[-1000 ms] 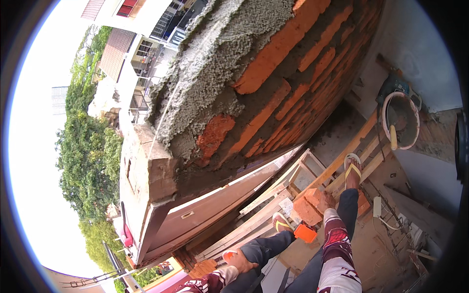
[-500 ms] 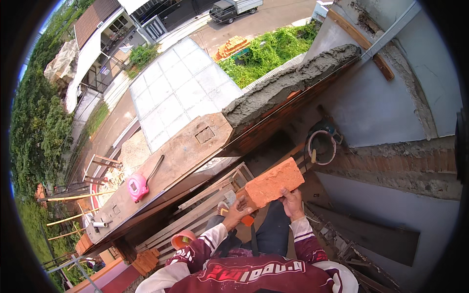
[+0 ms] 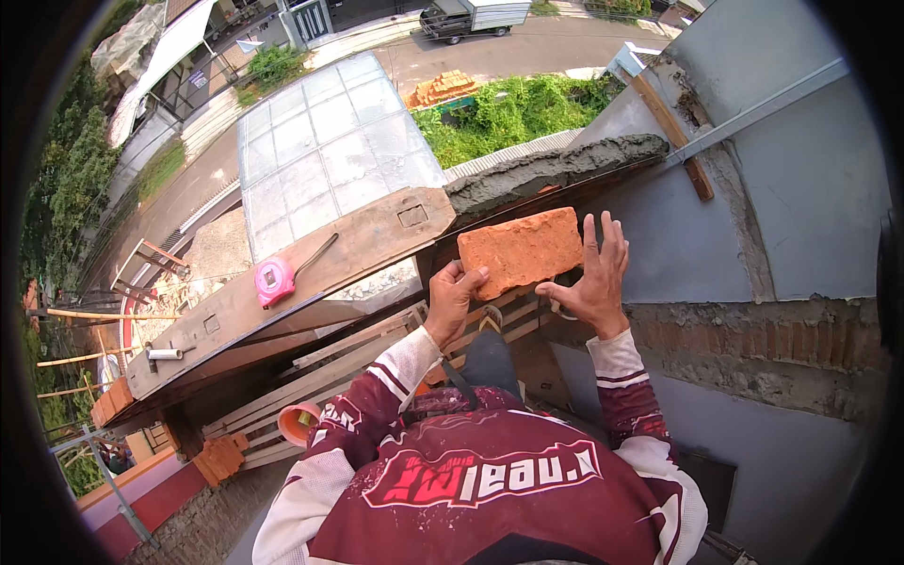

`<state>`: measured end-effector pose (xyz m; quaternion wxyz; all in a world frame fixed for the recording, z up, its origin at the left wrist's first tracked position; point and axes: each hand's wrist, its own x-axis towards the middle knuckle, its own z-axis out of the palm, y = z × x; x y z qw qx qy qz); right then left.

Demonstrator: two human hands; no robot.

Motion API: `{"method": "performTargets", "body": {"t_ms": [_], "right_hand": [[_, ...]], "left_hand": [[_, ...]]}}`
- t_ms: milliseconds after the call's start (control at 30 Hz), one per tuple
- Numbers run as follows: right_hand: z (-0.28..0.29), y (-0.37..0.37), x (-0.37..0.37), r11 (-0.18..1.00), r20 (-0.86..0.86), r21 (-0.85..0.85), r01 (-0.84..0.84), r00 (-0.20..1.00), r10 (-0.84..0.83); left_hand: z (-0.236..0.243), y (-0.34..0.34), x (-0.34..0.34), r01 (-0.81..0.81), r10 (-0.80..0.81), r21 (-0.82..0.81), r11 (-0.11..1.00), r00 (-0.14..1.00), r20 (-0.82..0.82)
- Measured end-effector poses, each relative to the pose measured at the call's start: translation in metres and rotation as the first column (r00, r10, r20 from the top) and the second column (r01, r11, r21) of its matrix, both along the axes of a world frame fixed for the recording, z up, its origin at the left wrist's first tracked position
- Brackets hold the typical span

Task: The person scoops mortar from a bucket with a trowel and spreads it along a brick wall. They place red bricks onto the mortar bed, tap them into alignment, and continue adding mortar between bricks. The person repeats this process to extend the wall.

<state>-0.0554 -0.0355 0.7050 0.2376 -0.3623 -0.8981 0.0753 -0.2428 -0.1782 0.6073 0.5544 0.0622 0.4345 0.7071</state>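
Note:
My left hand [image 3: 457, 297] grips the left end of an orange-red brick [image 3: 516, 252], thumb on its face. My right hand [image 3: 591, 278] is open at the brick's right end, fingers raised and apart, thumb near the lower corner; whether it touches the brick I cannot tell. Behind the brick runs a wall top [image 3: 556, 165] heaped with rough wet grey mortar, beside a wooden board [image 3: 372, 221]. On that board lie a pink tape measure [image 3: 274, 279] and a small pipe-like piece [image 3: 164, 354].
Below are wooden planks [image 3: 330, 358], an orange container [image 3: 296, 424], stacked bricks [image 3: 219, 456] and my sandaled foot [image 3: 490, 320]. A grey wall [image 3: 772, 217] with a wooden batten [image 3: 673, 141] stands right. Beyond lie a translucent roof [image 3: 330, 141], greenery and a truck [image 3: 471, 19].
The brick has risen from low by my legs toward the mortared wall top. My left hand took hold of it; my right hand has since loosened and spread its fingers. The head view has shifted.

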Motion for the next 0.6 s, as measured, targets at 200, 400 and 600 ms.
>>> {"method": "performTargets", "body": {"t_ms": [200, 400, 600], "right_hand": [[0.044, 0.109, -0.047, 0.79, 0.553, -0.232, -0.568, 0.591, 0.588], [0.042, 0.173, -0.094, 0.628, 0.502, -0.335, -0.702, 0.431, 0.75], [0.03, 0.212, -0.136, 0.614, 0.517, -0.384, -0.689, 0.391, 0.762]], "left_hand": [[0.013, 0.05, 0.009, -0.078, 0.078, -0.01, 0.997, 0.997, 0.0], [0.023, 0.1, 0.005, -0.279, 0.28, -0.035, 0.96, 0.959, 0.044], [0.023, 0.135, -0.033, -0.249, 0.242, -0.118, 0.961, 0.968, -0.069]]}}
